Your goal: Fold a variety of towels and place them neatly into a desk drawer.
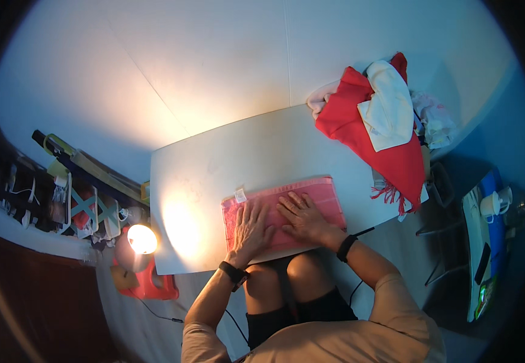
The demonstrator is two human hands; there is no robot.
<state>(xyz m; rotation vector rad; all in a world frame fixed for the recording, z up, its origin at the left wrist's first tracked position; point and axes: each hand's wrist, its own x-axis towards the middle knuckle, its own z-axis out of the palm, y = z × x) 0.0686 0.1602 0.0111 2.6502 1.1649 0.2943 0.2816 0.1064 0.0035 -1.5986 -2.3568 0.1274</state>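
A pink towel (271,195) is spread flat near the front edge of a white table (262,140). On its left half my left hand (252,229) rests palm down, fingers apart and pointing away from me. My right hand (304,218) presses flat on the right half, its fingers angled up and left. Neither hand grips the cloth. A small white label (240,195) sticks out from the towel's far left edge. The undersides of both palms are hidden.
A red fringed cloth (349,122) with a white cloth (387,109) on top lies at the table's far right. A lit lamp (142,239) shines by the left edge, above a red plastic stool (153,283). Cups (491,205) stand on another surface at right.
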